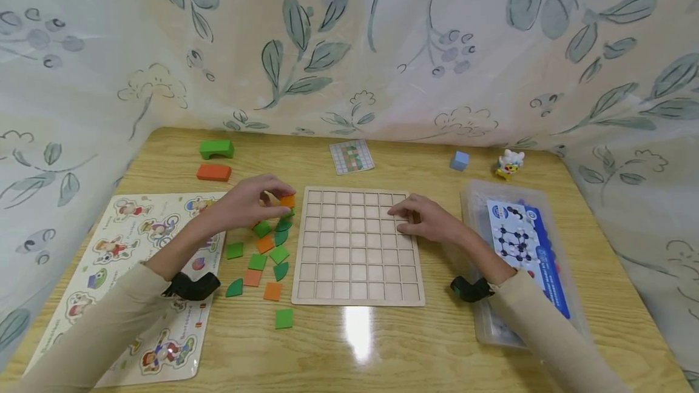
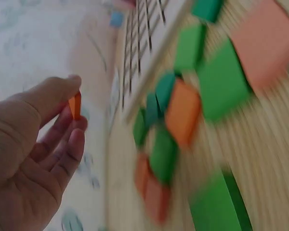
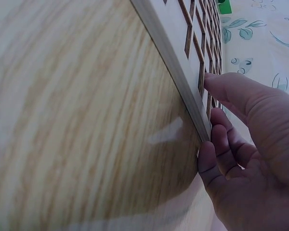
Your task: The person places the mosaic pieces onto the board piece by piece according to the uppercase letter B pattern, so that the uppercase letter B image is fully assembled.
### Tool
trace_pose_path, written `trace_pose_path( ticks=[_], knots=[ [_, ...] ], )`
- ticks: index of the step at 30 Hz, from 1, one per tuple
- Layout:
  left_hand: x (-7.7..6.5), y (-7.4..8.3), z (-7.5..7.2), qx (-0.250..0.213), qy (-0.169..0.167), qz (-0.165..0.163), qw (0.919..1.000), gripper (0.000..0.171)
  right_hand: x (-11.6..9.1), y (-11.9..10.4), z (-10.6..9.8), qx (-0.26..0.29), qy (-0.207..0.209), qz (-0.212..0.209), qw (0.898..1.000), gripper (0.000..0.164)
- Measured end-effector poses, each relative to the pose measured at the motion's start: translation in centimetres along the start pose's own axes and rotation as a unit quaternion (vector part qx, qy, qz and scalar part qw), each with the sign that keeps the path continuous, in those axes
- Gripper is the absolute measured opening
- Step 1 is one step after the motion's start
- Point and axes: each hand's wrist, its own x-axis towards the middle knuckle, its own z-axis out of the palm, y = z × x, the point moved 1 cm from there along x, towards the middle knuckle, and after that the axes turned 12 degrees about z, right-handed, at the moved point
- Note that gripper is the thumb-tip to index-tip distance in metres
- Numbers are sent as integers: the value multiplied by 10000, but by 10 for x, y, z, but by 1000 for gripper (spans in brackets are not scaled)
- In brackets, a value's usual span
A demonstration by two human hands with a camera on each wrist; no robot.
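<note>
My left hand [image 1: 253,202] pinches an orange tile [image 2: 75,107] between thumb and fingertips, above the far end of a scatter of tiles. Among these are a green square [image 1: 279,254], an orange square [image 1: 272,291] and a dark green rounded piece [image 1: 234,287]. To their right lies a square wooden grid board [image 1: 341,239] with bare cells. At the board's right edge, my right hand [image 1: 428,218] rests its fingertips, the fingers relaxed and loosely bent. The right wrist view shows its thumb over the grid cells and other fingers right at the rim.
A picture puzzle board [image 1: 131,247] lies under the left forearm. On the right, a clear plastic box [image 1: 480,199] sits under the right forearm. Along the back are a pattern card [image 1: 352,157], green [image 1: 216,148] and red blocks [image 1: 213,172], a blue block [image 1: 459,161] and a small toy figure [image 1: 509,164].
</note>
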Motion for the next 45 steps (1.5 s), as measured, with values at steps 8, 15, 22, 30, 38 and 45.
trace_pose_path(
  ticks=[8, 15, 22, 30, 38, 45],
  knots=[
    [47, 18, 36, -96, -386, 334, 9986, 36, 1, -2, -1, -39, 5, -50, 10000, 34],
    [68, 21, 56, -1, -389, 388, 9985, 33, 0, -3, -2, -49, 37, 5, 10000, 33],
    [75, 20, 68, 139, -651, 191, 9976, 32, 0, 0, -1, -30, 33, 24, 10000, 33],
    [78, 23, 71, 271, -682, 325, 9968, 31, 1, 1, -1, -7, 30, 65, 10000, 33],
    [76, 23, 70, 499, -718, 327, 9956, 31, 1, 0, 0, 30, -41, 34, 10000, 33],
    [75, 20, 71, 571, -672, 361, 9954, 33, 1, 0, 0, 27, -74, 71, 9999, 33]
  ],
)
